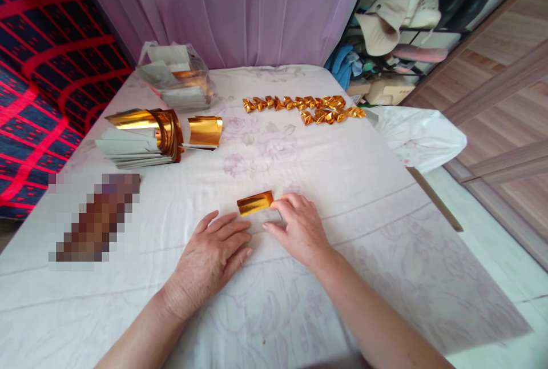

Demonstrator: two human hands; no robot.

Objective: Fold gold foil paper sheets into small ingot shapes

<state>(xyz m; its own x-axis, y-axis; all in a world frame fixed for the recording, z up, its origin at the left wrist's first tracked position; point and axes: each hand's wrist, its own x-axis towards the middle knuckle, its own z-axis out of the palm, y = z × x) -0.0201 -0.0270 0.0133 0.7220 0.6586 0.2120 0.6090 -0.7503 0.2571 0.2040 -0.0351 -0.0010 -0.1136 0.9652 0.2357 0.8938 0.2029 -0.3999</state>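
1. Head view, the only one I have. The gold foil strip (254, 203) lies on the pale, flower-patterned cloth of the table (363, 180), slightly aslant, in front of both hands.
2. Left hand (214, 252): palm down, fingers loosely spread, holding nothing; fingertips just beside the strip's lower left corner. Contact there uncertain.
3. Right hand (302, 229): index finger at the strip's right end, thumb spread below it. Whether it pinches the foil or merely rests against it, I cannot tell.
4. Step in hand, my reading: steadying and shaping the strip against the cloth.
5. Technique: I would pin the left end with flat left fingertips and work from the right end, squaring the long edges before pressing any crease.
6. Pressure: light and even. Foil this thin probably takes stray creases easily, and the soft cloth likely gives under a hard push.
7. Clearance: the folded gold pieces (287, 103) sit beyond the strip, the stack of foil sheets (171, 135) farther left; I would keep my wrists low and clear of both.
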